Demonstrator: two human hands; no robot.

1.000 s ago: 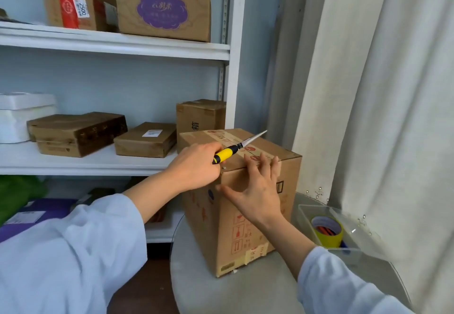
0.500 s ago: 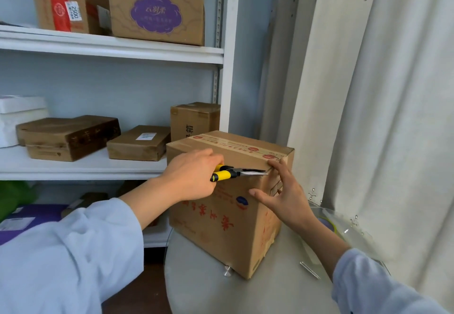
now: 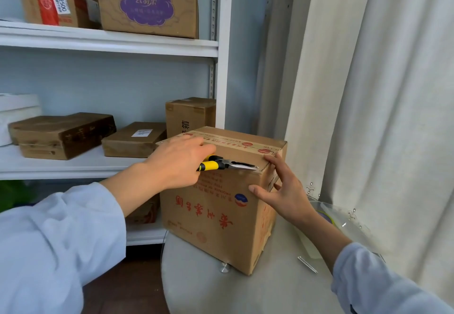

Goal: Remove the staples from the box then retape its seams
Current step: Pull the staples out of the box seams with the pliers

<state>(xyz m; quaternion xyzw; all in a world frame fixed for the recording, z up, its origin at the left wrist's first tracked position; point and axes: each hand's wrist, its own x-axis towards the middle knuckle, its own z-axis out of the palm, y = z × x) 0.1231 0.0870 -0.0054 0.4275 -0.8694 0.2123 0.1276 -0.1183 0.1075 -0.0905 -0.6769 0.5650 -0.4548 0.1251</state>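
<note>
Box (image 3: 216, 205) steadied by right hand (image 3: 282, 190); left hand (image 3: 179, 163) grips pliers (image 3: 228, 165)

My left hand (image 3: 177, 163) covers most of the pliers (image 3: 227, 165) handles, so I cannot see its fingers; at four o'clock of the box (image 3: 216, 205) a clear bag (image 3: 344, 222) blurs its contents; both sleeves run off the bottom edge.

Brown cardboard box (image 3: 216, 205) upright on round table, red print inverted, top seam taped.
</note>
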